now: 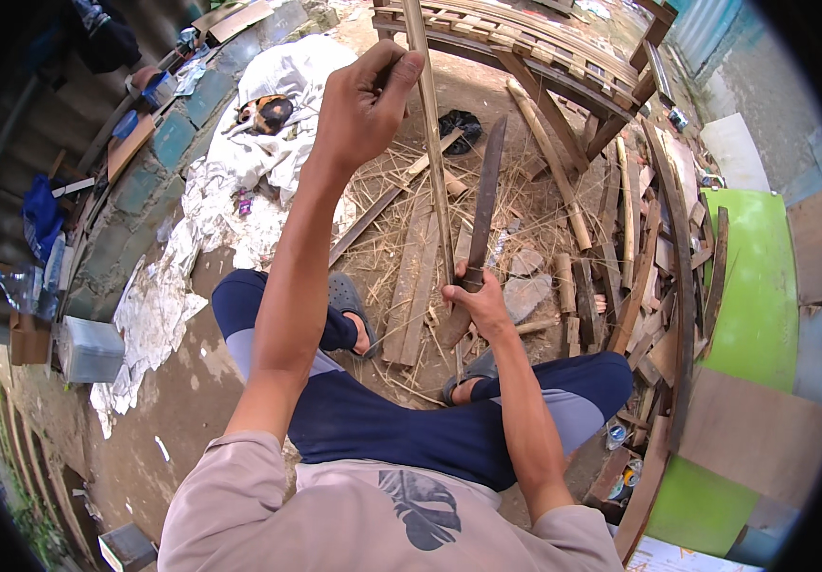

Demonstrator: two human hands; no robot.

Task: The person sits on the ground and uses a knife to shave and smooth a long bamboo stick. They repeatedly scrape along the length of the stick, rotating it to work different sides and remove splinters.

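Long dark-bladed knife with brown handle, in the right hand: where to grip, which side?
Best gripped by the brown handle of the long dark-bladed knife, coming from the wearer's side. The blade points up and away from the body, so that approach should stay clear of it. The handle's end shows below the right hand, which covers the rest.

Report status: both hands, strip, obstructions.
Left hand closed at long strip, grip unclear. Right hand gripping machete, tip pointing away. Strip runs left of machete. Boards below, apparently not blocking.
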